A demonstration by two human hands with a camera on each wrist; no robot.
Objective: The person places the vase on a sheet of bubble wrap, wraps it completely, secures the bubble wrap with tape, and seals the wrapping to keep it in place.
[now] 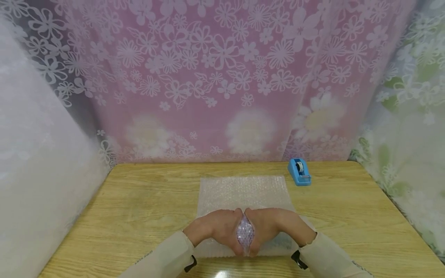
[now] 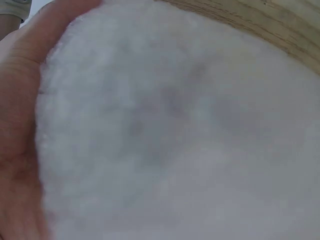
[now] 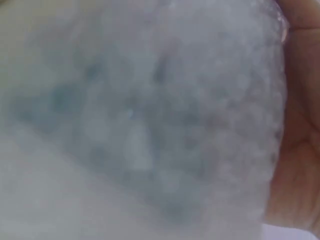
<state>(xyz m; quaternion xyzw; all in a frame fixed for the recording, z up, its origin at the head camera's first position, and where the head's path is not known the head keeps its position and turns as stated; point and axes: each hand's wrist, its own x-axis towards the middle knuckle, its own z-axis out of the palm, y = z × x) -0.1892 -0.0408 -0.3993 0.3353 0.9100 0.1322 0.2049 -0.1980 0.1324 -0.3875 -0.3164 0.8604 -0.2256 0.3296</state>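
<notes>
A sheet of clear bubble wrap (image 1: 243, 193) lies on the table, its far part flat. Over its near part, my left hand (image 1: 222, 228) and right hand (image 1: 269, 227) meet at the fingertips and thumbs, bent around a bulging fold of the wrap. A shiny, purplish patch of that fold shows in the gap between them. In the left wrist view the bubble wrap (image 2: 160, 120) fills most of the picture, against my palm. Through the bubble wrap (image 3: 225, 110) in the right wrist view, a blurred bluish-grey shape shows; its kind cannot be told.
A blue tape dispenser (image 1: 299, 172) stands at the back right of the wooden table (image 1: 149, 200), beyond the wrap's far corner. Pink flowered curtain (image 1: 208, 96) hangs behind the table's back edge, with pale cloth on both sides.
</notes>
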